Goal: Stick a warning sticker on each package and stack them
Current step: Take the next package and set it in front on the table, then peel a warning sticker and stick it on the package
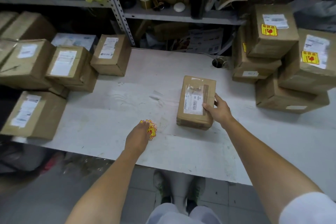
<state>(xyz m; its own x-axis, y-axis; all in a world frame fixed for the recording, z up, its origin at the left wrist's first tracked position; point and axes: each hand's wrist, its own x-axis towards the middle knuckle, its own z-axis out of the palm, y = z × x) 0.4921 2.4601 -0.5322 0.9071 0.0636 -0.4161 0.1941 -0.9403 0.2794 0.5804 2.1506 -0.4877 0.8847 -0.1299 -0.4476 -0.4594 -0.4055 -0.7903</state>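
Holding the package [195, 96] flat on the table [118, 96], the right hand [218, 110] grips its near right corner, thumb on top at the edge of the white label [193, 102] and fingers along the side. Well to the left of that grip and a little nearer the body, the left hand [138, 136] reaches down onto the loose pile of yellow-and-red stickers [152, 131]. Its fingertips cover the pile, and I cannot tell whether they have pinched one or merely rest on it. The step in hand looks like fetching a single sticker, so the fingers should slide off just the top one rather than drag several. It probably goes best on bare cardboard beyond the thumb or left of it, clear of the barcode, as on the marked stack [269, 31] far to the right of the grip. The right hand should hold firm while the sticker is pressed down from one edge. Unmarked boxes [67, 63] wait far to the left.
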